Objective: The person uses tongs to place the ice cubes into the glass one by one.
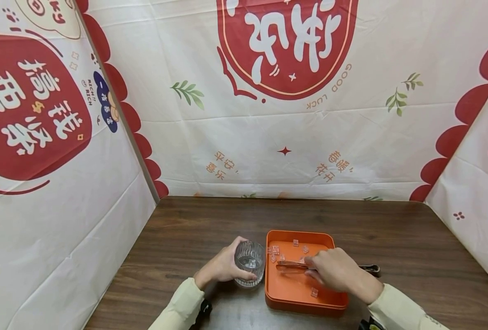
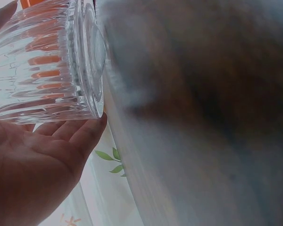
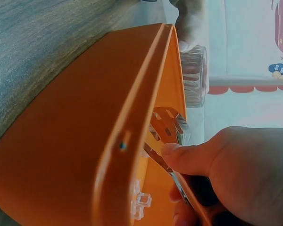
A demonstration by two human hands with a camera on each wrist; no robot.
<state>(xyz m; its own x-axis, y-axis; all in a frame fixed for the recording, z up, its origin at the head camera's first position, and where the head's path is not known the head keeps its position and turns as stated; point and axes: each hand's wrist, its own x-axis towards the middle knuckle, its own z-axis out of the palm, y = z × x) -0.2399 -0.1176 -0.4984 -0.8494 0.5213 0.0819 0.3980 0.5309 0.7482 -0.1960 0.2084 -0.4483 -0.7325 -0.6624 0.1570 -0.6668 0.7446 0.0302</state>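
Note:
My left hand [image 1: 223, 266] holds a clear ribbed drinking glass [image 1: 250, 265], thumb on the near side and fingers on the far side. The glass stands against the left wall of a shallow orange tray [image 1: 287, 293]. Several small clear cubes [image 1: 313, 292] lie scattered in that tray. Over its right half, my right hand [image 1: 335, 270] grips metal tongs [image 1: 289, 264], whose tips point left toward the cluster of cubes. In the right wrist view, the slotted ends of the tongs [image 3: 166, 125] are inside the tray; whether they pinch a cube I cannot tell.
Dark wood table [image 1: 202, 224] surrounds the tray. A printed white cloth [image 1: 244, 137] hangs behind the table's far edge, with similar cloth to left and right. The handle end of the tongs sticks out past the tray's right wall.

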